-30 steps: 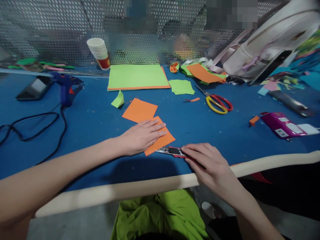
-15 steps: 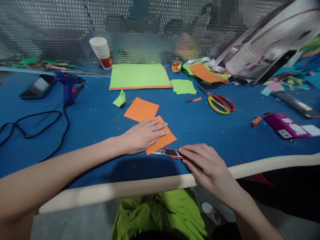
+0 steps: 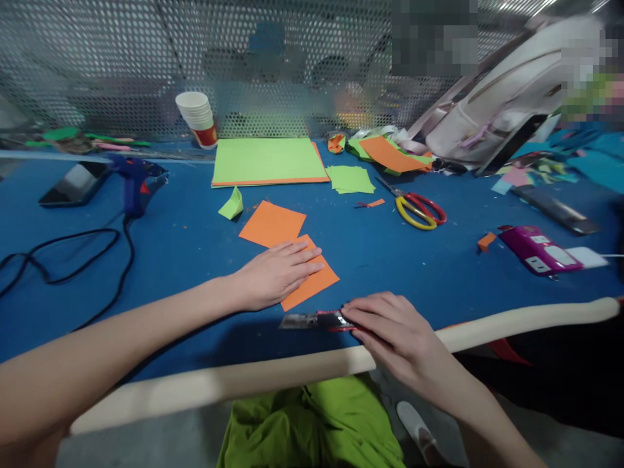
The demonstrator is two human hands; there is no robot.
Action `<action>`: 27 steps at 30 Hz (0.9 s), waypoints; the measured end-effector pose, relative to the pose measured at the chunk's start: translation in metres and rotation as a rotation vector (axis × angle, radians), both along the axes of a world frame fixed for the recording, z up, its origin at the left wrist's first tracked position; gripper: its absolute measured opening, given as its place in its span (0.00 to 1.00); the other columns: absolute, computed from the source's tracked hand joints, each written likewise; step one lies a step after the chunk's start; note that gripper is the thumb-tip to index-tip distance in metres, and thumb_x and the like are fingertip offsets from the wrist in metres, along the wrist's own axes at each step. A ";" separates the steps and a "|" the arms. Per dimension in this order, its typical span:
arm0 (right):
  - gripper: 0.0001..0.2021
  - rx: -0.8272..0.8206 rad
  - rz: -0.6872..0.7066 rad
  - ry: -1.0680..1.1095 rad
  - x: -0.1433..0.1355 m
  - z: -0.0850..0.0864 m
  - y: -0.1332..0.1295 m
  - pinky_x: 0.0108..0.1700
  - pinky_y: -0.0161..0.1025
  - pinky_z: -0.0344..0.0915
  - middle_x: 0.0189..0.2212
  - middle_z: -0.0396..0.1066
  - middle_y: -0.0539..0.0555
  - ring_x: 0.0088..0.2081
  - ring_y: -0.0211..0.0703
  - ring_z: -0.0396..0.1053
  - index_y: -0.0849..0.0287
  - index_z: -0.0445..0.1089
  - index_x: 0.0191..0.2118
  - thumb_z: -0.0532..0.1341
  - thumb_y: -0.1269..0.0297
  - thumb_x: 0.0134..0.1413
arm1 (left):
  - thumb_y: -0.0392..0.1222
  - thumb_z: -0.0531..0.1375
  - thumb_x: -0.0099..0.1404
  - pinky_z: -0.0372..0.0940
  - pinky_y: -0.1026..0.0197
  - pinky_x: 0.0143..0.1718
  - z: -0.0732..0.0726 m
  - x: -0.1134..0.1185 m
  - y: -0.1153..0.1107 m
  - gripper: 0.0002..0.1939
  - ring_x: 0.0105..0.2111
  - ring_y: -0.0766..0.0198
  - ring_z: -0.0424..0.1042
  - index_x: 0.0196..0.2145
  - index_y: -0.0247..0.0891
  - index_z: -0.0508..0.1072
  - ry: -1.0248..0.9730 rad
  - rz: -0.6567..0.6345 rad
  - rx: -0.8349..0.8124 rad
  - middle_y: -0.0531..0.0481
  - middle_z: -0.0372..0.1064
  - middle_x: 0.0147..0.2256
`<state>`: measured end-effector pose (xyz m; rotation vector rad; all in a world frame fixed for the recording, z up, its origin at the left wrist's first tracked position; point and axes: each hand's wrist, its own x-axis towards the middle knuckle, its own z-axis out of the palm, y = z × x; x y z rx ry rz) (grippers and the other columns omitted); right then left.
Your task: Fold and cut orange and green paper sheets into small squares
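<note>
My left hand (image 3: 275, 275) lies flat, fingers stretched, on an orange paper square (image 3: 322, 281) and presses it to the blue table. Another orange square (image 3: 273, 223) lies just beyond it, partly under the first or touching it. In my right hand (image 3: 392, 328) is a red and black utility knife (image 3: 319, 321), its metal blade pointing left. The blade sits a little nearer to me than the paper's lower corner, apart from it. A folded green paper piece (image 3: 232, 204) stands to the left of the far square.
Scissors (image 3: 420, 211) with red and yellow handles lie at right, beside green paper squares (image 3: 351, 179). Green sheets (image 3: 266, 159) and stacked paper cups (image 3: 197, 120) stand at the back. A blue glue gun (image 3: 134, 185) with its cord is left, a purple power strip (image 3: 540, 250) right.
The utility knife in my right hand has drawn back toward me, off the orange paper's lower corner, showing more of its blade. My left hand keeps pressing the paper. The view has shifted slightly.
</note>
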<state>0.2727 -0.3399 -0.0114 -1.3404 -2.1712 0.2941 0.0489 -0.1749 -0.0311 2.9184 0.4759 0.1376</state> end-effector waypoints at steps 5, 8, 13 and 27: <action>0.12 0.052 -0.165 0.070 0.034 0.002 0.014 0.48 0.44 0.69 0.46 0.75 0.56 0.47 0.45 0.71 0.53 0.72 0.50 0.57 0.65 0.64 | 0.42 0.44 0.75 0.52 0.47 0.66 -0.003 -0.004 0.002 0.22 0.66 0.53 0.53 0.62 0.38 0.63 -0.070 -0.019 0.043 0.45 0.58 0.65; 0.15 0.248 -0.493 -0.130 0.060 -0.009 0.042 0.51 0.53 0.67 0.47 0.75 0.62 0.48 0.52 0.71 0.57 0.73 0.51 0.54 0.62 0.65 | 0.42 0.45 0.74 0.58 0.49 0.63 -0.001 -0.004 0.000 0.20 0.63 0.55 0.61 0.58 0.37 0.67 -0.185 0.006 0.046 0.42 0.64 0.61; 0.17 0.260 -0.520 -0.300 0.074 -0.025 0.060 0.49 0.58 0.68 0.54 0.71 0.63 0.52 0.59 0.69 0.59 0.72 0.52 0.54 0.61 0.65 | 0.40 0.45 0.74 0.64 0.51 0.58 0.009 -0.004 -0.006 0.17 0.54 0.57 0.70 0.45 0.35 0.72 -0.317 0.061 0.058 0.40 0.73 0.50; 0.14 -0.031 0.068 -0.240 0.000 0.024 0.106 0.55 0.50 0.65 0.51 0.72 0.61 0.53 0.50 0.69 0.60 0.70 0.52 0.55 0.65 0.64 | 0.49 0.49 0.68 0.67 0.55 0.48 0.056 -0.009 0.029 0.16 0.44 0.56 0.72 0.43 0.38 0.70 -0.358 0.559 -0.143 0.44 0.72 0.45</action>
